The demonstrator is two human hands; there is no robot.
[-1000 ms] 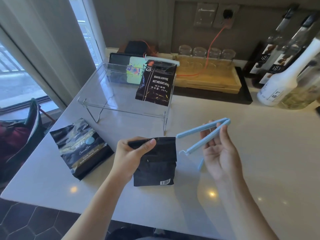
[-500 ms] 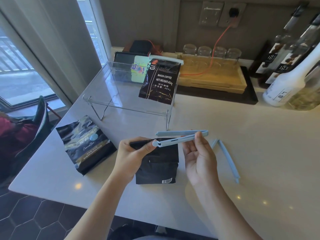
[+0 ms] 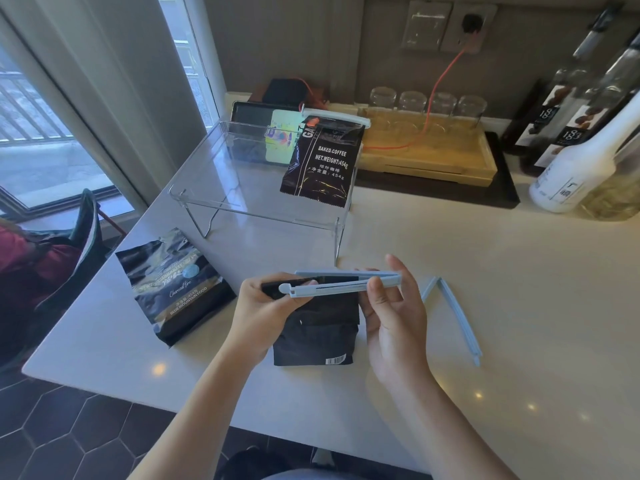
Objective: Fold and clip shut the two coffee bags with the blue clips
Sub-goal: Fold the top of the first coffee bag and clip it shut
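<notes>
A black coffee bag (image 3: pixel 317 336) stands on the white counter with its top folded over. My left hand (image 3: pixel 258 311) pinches the folded top at its left end. My right hand (image 3: pixel 391 317) holds a blue clip (image 3: pixel 341 285) by its right end, its two arms straddling the fold and lying close together. A second blue clip (image 3: pixel 457 318) lies open on the counter to the right. Another coffee bag (image 3: pixel 173 284), black with gold print, lies flat to the left. A third bag (image 3: pixel 320 162), with a pale clip across its top, sits on the clear rack.
A clear acrylic rack (image 3: pixel 242 174) stands behind the bags, with a phone (image 3: pixel 266 128) behind it. A wooden tray with glasses (image 3: pixel 429 147) sits at the back. Bottles (image 3: pixel 575 161) stand at the right. The counter's front edge (image 3: pixel 138 398) drops to a dark tiled floor.
My right hand brought the open clip down and left from mid-air onto the folded bag top, and its arms have come closer together. My left hand kept its hold on the fold.
</notes>
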